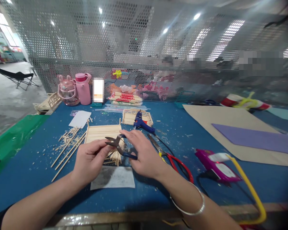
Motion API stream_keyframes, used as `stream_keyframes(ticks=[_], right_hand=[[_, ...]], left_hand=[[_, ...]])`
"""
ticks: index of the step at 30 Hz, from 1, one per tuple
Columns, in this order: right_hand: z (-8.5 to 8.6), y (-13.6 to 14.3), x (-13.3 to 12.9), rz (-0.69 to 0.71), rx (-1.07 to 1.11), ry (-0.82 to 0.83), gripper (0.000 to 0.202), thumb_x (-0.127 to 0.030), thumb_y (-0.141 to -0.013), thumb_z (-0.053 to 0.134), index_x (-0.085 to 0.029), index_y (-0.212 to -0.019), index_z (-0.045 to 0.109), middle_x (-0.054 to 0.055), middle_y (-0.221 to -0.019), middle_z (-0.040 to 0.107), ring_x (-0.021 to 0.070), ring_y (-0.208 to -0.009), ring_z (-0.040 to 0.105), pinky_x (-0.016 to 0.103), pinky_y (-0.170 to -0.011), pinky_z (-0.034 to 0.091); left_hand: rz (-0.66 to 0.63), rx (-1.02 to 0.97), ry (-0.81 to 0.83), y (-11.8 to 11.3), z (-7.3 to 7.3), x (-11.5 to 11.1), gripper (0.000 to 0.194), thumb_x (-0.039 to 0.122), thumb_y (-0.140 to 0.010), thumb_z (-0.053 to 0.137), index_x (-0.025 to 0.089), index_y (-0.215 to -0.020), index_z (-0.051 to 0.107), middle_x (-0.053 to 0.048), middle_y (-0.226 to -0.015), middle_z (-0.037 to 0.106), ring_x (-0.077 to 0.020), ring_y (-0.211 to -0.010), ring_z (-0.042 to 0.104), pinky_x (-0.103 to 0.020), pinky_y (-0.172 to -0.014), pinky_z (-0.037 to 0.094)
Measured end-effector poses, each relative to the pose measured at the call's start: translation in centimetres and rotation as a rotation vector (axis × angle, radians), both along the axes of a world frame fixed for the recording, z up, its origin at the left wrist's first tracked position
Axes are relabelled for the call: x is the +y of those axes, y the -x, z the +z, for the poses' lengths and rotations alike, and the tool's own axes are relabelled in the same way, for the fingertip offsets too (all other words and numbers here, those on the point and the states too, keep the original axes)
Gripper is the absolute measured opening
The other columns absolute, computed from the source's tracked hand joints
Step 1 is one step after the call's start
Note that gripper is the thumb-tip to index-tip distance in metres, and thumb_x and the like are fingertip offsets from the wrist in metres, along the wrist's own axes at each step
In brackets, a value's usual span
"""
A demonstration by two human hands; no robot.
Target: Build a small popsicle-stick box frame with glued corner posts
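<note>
My right hand (144,153) is wrapped round the blue handles of a pair of cutting pliers (117,143), whose dark jaws are parted and point left. Just by the jaw tips, my left hand (92,156) is closed in a pinch; what it holds is too small or hidden to name. Behind both hands lies a wooden stick panel (103,130) with short posts at its corners. Under the pliers is a pile of short cut sticks (115,158), beside a white paper sheet (120,177).
Long sticks (68,156) and scraps lie left. Behind are a blue glue gun (144,124), a small stick tray (127,117), and a pink bottle (83,89). Red-handled scissors (174,161), a magenta device (216,166) with a yellow bar, and purple sheet (252,139) lie right.
</note>
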State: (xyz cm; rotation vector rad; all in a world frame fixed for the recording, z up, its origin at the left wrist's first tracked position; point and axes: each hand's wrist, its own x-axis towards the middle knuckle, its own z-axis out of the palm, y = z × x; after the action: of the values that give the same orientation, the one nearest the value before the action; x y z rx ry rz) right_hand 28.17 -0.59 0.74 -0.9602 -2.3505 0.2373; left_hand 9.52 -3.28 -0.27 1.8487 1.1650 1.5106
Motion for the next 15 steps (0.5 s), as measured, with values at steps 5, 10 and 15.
stream_keyframes(ticks=[5,10,15], right_hand=[[-0.23,0.2,0.0,0.01,0.05,-0.001,0.061,-0.01,-0.061,0.047,-0.017,-0.122,0.042,0.01,-0.099,0.052,0.0238,-0.092,0.048,0.04,-0.084,0.041],[-0.43,0.36,0.01,0.012,0.076,0.013,0.058,-0.01,-0.06,0.048,-0.016,-0.118,0.045,0.009,-0.092,0.055,0.0222,-0.085,0.051,0.037,-0.076,0.045],[-0.59,0.37,0.04,-0.003,0.071,0.016,0.056,-0.01,-0.06,0.048,-0.014,-0.116,0.048,0.01,-0.092,0.058,0.0222,-0.084,0.054,0.036,-0.074,0.047]], left_hand=[[0.005,-0.013,0.031,-0.09,-0.14,-0.11,0.014,0.023,-0.079,0.058,0.017,-0.081,0.071,-0.002,-0.076,0.073,-0.0134,-0.067,0.065,-0.02,-0.063,0.05],[0.008,-0.016,0.048,-0.08,-0.17,-0.15,0.016,0.022,-0.08,0.057,0.016,-0.082,0.071,-0.001,-0.073,0.072,-0.0129,-0.065,0.065,-0.019,-0.061,0.05],[-0.008,-0.021,0.065,-0.09,-0.05,-0.11,0.017,0.021,-0.081,0.056,0.016,-0.083,0.071,-0.001,-0.074,0.073,-0.0114,-0.067,0.065,-0.016,-0.063,0.049]])
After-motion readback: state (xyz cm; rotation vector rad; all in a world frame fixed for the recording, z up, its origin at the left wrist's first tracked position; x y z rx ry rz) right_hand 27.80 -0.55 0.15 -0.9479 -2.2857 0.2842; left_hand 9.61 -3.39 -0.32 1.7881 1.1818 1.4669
